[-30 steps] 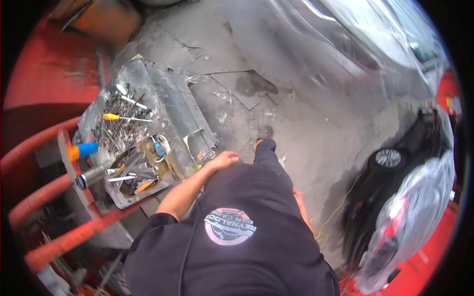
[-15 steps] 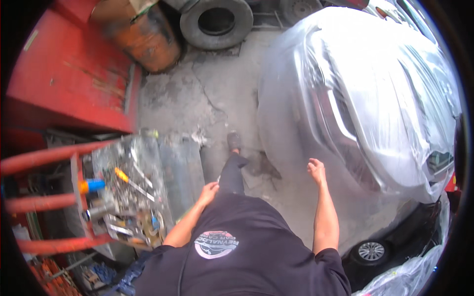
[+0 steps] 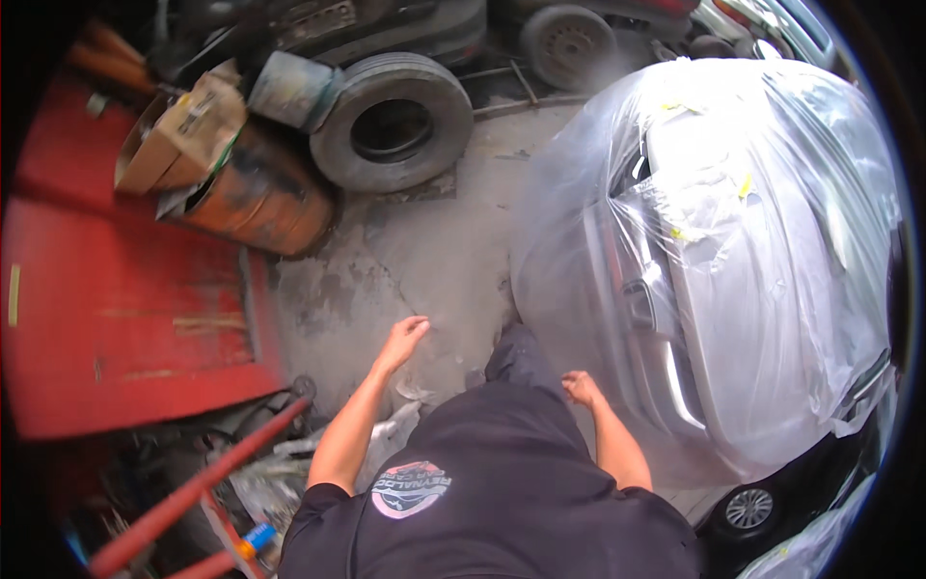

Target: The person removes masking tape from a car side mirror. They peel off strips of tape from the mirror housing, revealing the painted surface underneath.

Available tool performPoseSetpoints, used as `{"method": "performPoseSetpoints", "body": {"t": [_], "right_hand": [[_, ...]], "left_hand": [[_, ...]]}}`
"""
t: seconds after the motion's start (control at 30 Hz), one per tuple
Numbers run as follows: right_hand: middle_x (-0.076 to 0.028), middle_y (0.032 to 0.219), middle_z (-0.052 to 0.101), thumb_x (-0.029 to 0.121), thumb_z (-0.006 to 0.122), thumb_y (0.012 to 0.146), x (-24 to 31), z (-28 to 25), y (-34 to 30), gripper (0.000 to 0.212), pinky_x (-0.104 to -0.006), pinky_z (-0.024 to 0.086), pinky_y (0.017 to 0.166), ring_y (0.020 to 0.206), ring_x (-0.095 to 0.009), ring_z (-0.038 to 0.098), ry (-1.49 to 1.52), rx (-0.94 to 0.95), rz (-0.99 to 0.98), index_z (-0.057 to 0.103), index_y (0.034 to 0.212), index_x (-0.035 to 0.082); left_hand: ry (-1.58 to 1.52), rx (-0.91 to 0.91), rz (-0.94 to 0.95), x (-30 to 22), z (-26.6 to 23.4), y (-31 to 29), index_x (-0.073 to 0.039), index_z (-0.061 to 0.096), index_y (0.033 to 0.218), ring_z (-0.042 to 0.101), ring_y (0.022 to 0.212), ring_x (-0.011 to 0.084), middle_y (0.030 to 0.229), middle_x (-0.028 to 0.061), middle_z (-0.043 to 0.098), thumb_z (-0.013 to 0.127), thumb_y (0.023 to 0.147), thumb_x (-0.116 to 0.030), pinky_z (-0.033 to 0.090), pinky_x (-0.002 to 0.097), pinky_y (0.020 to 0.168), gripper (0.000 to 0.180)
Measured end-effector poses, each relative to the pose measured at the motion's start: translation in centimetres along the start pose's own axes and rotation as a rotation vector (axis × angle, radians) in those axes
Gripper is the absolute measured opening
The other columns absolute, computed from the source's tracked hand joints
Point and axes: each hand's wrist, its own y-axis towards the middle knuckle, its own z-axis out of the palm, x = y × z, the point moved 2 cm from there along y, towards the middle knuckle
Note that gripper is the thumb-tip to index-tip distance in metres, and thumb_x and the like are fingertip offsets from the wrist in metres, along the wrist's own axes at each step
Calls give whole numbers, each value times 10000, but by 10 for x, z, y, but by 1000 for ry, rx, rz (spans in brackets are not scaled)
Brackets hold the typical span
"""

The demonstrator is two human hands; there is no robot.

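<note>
My left hand (image 3: 405,338) is held out ahead over the grey floor, its thumb and fingers drawn together. Whatever is pinched there, if anything, is too small to make out. Closer to my body on the right, my right hand (image 3: 581,388) has its fingers curled in, and nothing shows in it. Beside that hand stands a silver car (image 3: 666,357) draped in clear plastic sheeting (image 3: 752,280); I see a gap between hand and car. One dark trouser leg (image 3: 521,355) shows between my hands.
At left are a red metal cabinet (image 3: 125,328) and a red-framed rack (image 3: 193,482). Ahead stand a rusty orange drum (image 3: 275,207) with cardboard (image 3: 193,130) on top, a bucket (image 3: 289,87), a large tyre (image 3: 328,145) and a wheel (image 3: 569,46). Concrete floor (image 3: 463,251) runs between.
I have stepped forward; the tool-strewn rack has slid back toward the lower left. My left hand has swung forward, and my right hand has drawn back nearer my body.
</note>
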Motion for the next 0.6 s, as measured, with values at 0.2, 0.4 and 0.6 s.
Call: {"method": "performPoseSetpoints", "body": {"t": [0.2, 0.4, 0.6], "right_hand": [[-135, 897, 744, 186, 622, 927, 209, -135, 233, 374, -388, 615, 623, 687, -228, 697, 131, -31, 49, 685, 1262, 33], [-55, 683, 647, 202, 654, 917, 421, -329, 400, 380, -331, 513, 474, 555, -158, 617, -141, 70, -213, 672, 1252, 24], [-99, 959, 718, 217, 657, 953, 741, -509, 526, 438, -308, 535, 600, 758, -152, 666, 223, -38, -223, 616, 1355, 49]], "left_hand": [[207, 118, 176, -126, -33, 275, 15, 662, 1272, 674, 1155, 286, 1220, 208, 708, 630, 979, -330, 513, 389, 983, 453], [32, 70, -327, -173, -81, 448, -28, 689, 1251, 678, 918, 204, 1052, 97, 727, 635, 969, -314, 550, 351, 784, 406], [190, 16, -221, -221, -263, 689, -24, 701, 1193, 630, 701, 145, 868, 53, 697, 622, 986, -287, 524, 311, 603, 344]]}}
